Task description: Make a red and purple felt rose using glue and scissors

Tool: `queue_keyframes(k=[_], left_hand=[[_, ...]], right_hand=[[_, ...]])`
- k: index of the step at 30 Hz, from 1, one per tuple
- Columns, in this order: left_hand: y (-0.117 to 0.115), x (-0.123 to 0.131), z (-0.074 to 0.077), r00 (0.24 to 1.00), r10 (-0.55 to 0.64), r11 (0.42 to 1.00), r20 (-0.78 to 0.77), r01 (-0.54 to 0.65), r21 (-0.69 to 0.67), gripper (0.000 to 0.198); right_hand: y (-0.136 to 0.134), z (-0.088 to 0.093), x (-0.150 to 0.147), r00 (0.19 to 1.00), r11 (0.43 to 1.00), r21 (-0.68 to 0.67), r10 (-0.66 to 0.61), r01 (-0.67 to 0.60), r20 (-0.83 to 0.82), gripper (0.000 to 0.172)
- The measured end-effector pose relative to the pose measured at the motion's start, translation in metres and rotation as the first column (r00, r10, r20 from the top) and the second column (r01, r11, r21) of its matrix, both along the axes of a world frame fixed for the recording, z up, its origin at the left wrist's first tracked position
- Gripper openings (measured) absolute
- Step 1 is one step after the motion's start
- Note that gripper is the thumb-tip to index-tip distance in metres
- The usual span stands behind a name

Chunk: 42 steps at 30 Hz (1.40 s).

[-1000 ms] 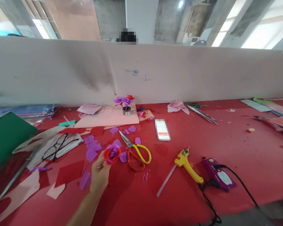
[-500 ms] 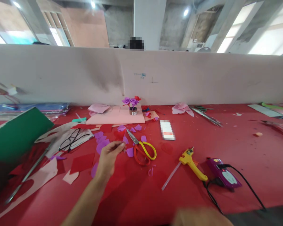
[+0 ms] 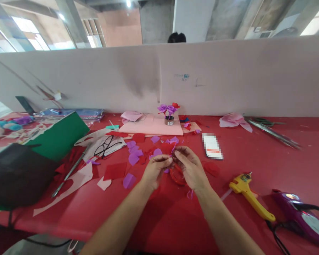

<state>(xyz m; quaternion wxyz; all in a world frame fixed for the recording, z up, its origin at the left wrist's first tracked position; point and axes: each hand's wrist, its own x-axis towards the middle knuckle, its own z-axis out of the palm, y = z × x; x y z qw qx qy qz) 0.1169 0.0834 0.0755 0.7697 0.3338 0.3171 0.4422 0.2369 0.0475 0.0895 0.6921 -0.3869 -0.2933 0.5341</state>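
My left hand (image 3: 156,170) and my right hand (image 3: 191,169) meet at the middle of the red table (image 3: 268,163), fingertips pinched together. Between them is a red and purple paper flower (image 3: 165,147), mostly seen as a red bloom just above the fingers. Both hands are closed on it. The red handle of the scissors (image 3: 176,176) shows on the table under the hands; the blades are hidden. Loose purple petals (image 3: 134,156) and red paper scraps (image 3: 115,171) lie to the left of my left hand.
A yellow glue gun (image 3: 251,198) and a purple corded device (image 3: 300,216) lie at the right. Glasses (image 3: 107,145), a green sheet (image 3: 59,136) and a black bag (image 3: 16,173) are at the left. A small pot of paper flowers (image 3: 169,114) stands on pink sheets by the partition.
My right hand has come into view and joined the left at the flower. My left hand moved forward and right over the scissors. The view has turned left.
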Motion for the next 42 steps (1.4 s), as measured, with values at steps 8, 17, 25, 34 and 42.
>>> queue_keyframes(k=[8, 17, 25, 34, 42], left_hand=[[0.001, 0.002, -0.004, 0.967, 0.13, 0.96, -0.218, -0.067, 0.272, 0.011], [0.006, -0.007, -0.016, 0.869, 0.407, 0.699, -0.283, -0.097, 0.708, 0.016], [0.005, -0.011, -0.011, 0.729, 0.613, 0.436, -0.306, 0.012, 0.9, 0.025], [0.008, -0.011, -0.004, 0.678, 0.685, 0.21, -0.266, 0.166, 0.963, 0.02], [0.005, -0.008, -0.013, 0.646, 0.695, 0.2, -0.316, 0.248, 0.948, 0.019]], right_hand=[[0.001, -0.015, 0.002, 0.99, 0.994, 0.107, 0.002, -0.017, 0.139, 0.021], [0.004, -0.025, -0.002, 0.967, 0.991, 0.106, 0.055, -0.084, 0.248, 0.028], [-0.004, -0.035, -0.011, 0.969, 0.997, 0.072, -0.034, 0.017, 0.247, 0.032], [-0.011, -0.026, -0.013, 0.899, 0.986, 0.121, -0.157, 0.117, 0.41, 0.046], [-0.016, -0.041, -0.014, 0.942, 0.983, -0.027, -0.165, 0.18, 0.294, 0.037]])
